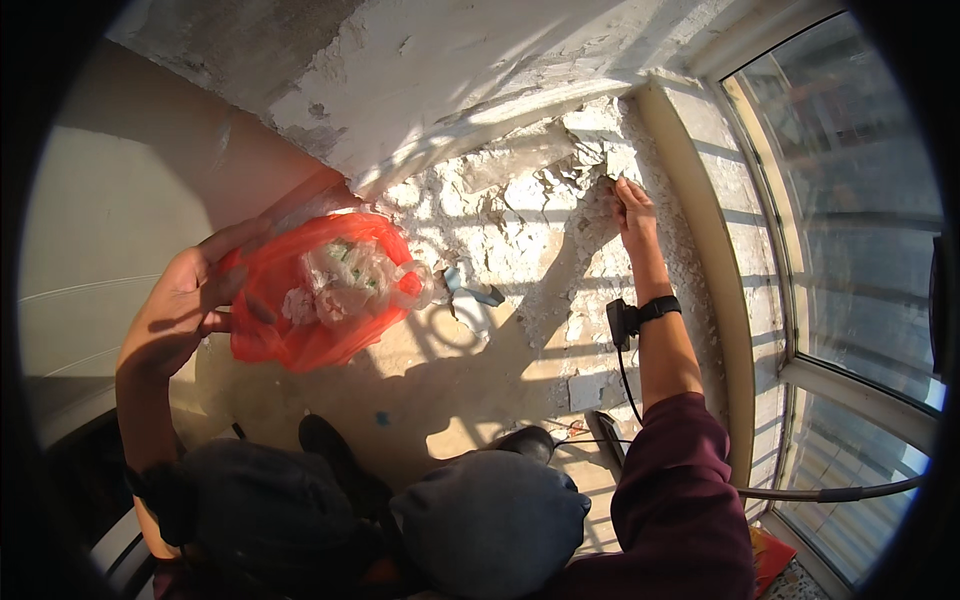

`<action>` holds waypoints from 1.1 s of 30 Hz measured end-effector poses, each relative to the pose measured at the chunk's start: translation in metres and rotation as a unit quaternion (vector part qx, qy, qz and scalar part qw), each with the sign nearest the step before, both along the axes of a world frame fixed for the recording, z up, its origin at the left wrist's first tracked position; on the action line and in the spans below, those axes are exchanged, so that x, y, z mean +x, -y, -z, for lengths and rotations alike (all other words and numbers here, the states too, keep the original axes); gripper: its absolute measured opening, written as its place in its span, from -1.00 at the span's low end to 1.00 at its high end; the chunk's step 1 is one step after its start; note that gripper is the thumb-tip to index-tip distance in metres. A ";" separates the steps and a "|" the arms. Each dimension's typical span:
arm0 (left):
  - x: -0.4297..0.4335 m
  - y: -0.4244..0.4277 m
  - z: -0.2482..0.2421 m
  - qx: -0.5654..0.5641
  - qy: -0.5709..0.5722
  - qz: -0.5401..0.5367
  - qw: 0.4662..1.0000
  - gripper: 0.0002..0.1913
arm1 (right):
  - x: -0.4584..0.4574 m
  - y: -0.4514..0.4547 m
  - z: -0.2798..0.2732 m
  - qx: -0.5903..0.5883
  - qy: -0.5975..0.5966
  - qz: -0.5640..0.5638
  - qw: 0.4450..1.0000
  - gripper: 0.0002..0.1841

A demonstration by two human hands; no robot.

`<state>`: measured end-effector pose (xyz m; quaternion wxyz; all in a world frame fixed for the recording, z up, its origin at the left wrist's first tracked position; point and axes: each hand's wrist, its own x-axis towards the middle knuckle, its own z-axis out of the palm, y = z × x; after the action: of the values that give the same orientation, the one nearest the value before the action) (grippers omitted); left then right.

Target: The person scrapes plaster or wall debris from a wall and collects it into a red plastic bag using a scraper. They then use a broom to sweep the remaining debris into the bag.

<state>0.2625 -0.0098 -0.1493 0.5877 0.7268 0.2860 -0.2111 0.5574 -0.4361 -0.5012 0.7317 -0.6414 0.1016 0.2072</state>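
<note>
My left hand [184,289] grips the side of a translucent red plastic bag [300,349]. Some of its fingers show through the film. Inside the open bag lies crumpled clear plastic [341,281] together with white fragments. My right hand [634,210] reaches down to a heap of peeled paint and plaster flakes [517,195] on the floor. Its fingers are curled, with the tips against a pale flake [622,160]; whether they pinch it is unclear. Around that wrist is a black strap with a small device [622,322] and a cable.
A wall with peeling paint [390,82] rises behind the heap. A raised ledge [705,202] and windows [862,187] run along the right. Beside the bag lie bluish scraps [472,292] and a roll of clear tape [416,285]. A dark metal-edged object [609,435] rests near my shoe [529,442].
</note>
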 end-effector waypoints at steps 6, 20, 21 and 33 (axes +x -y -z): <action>-0.012 -0.012 0.009 -0.083 0.122 0.054 0.988 -0.19 | -0.028 0.006 -0.031 0.017 0.041 -0.031 0.999 -0.72; -0.037 -0.022 -0.001 0.032 0.018 0.091 0.995 -0.44 | -0.175 -0.067 -0.106 -0.134 -0.039 -0.207 0.968 -0.84; -0.039 -0.024 -0.002 0.049 0.009 0.098 0.994 -0.44 | -0.189 -0.088 -0.113 -0.119 -0.038 -0.255 0.959 -0.83; -0.039 -0.023 -0.014 0.048 0.025 0.108 0.993 -0.42 | -0.205 -0.104 -0.128 -0.204 0.100 -0.258 0.939 -0.64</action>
<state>0.2232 0.0133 -0.1357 0.5329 0.7857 0.2008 -0.2417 0.3528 -0.3323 -0.3731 0.5127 -0.7988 -0.1009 0.2982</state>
